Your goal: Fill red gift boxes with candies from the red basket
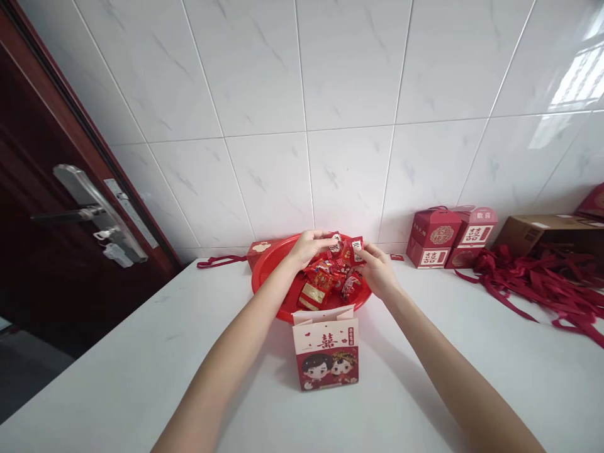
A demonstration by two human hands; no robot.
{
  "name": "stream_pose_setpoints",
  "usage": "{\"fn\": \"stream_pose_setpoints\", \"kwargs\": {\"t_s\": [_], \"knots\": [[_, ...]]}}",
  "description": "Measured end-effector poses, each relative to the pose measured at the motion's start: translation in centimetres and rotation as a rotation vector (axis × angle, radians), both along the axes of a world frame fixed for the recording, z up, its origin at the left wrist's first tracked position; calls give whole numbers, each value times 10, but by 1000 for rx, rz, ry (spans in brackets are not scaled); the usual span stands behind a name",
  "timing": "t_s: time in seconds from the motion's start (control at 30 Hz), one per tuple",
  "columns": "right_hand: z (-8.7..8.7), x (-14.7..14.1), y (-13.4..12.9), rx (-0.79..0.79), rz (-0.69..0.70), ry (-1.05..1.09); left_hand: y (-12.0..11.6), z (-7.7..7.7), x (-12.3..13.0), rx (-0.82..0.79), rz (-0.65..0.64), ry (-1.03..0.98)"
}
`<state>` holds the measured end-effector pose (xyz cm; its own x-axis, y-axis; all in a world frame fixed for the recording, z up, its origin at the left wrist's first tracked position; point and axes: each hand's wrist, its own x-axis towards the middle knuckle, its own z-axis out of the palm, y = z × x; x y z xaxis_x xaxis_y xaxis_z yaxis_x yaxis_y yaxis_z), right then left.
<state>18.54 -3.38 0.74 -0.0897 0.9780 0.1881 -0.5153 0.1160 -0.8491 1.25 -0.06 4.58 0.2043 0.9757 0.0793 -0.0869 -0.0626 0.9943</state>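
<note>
My left hand (309, 248) is over the far side of a red plastic basket (264, 277), its fingers closed on a small red candy packet (335, 244). At the basket's right side, my right hand (375, 267) pinches another red candy packet (357, 245) with a white label. Between and below my hands, several red wrapped candies (325, 280) lie in the basket, one with a gold band. In front of the basket stands an upright paper gift box (328, 355) with two cartoon figures, its top open. What the box holds is hidden.
Two red gift boxes (433, 239) stand against the tiled wall at right, beside a heap of dark red ribbons (542, 274) and a cardboard box (523, 236). Left of the basket lie a ribbon (219, 260) and a partly hidden red box (257, 250). A door (56, 189) borders the table's left.
</note>
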Motion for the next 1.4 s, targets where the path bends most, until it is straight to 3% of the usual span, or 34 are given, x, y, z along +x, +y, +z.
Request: {"fn": "stream_pose_setpoints", "kwargs": {"t_s": [0.23,0.33,0.5,0.7,0.8,0.9,1.07,1.17,1.4], "knots": [[8,-8,-15,82,91,-46,-48,4,4,66,141,-130],[15,-7,-25,161,123,-139,-69,5,-5,87,140,-81],[36,7,-41,254,48,-205,-113,11,-25,214,242,76],[62,33,-68,363,102,-370,-165,2,-35,425,79,421],[71,37,-83,431,173,-515,-170,-8,-30,432,75,560],[75,36,-94,504,162,-709,-163,-15,-27,379,106,522],[75,31,-101,646,86,-1042,-155,-18,-30,318,-33,469],[72,29,-99,674,94,-1127,-154,-19,-32,301,-118,430],[68,29,-97,752,102,-1187,-155,-18,-33,231,-151,409]]}}
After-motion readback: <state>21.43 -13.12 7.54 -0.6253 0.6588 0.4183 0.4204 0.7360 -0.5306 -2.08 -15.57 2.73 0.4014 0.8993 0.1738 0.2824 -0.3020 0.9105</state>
